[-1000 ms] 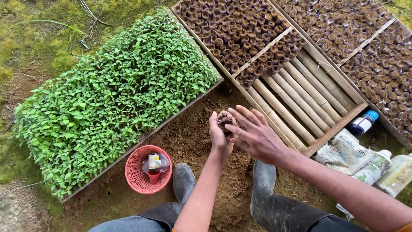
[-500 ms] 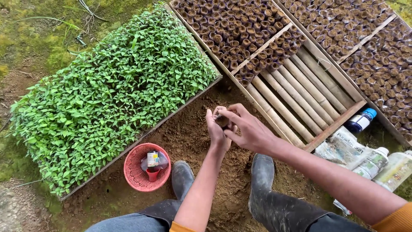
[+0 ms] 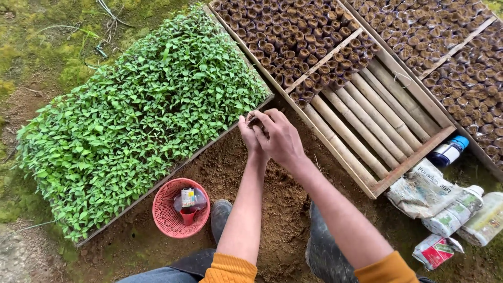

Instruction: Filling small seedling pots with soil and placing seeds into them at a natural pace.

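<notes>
Bare soil (image 3: 272, 209) between seedling trays, hands working at frame centre.
Left hand (image 3: 249, 133) and right hand (image 3: 280, 137) meet, both pinching a small dark pot (image 3: 256, 121); its long axis is too hidden to tell. Seedlings (image 3: 141, 120) fill the left, a bamboo rack (image 3: 367, 126) the right, a red basket (image 3: 181, 208) lower left.

To my right on the soil lie a blue-capped bottle (image 3: 447, 152), a crumpled white sack (image 3: 422, 189), two white bottles (image 3: 457, 211) and a red-white packet (image 3: 436, 251). A small labelled bottle (image 3: 188, 198) stands in the red basket (image 3: 166, 220).
</notes>
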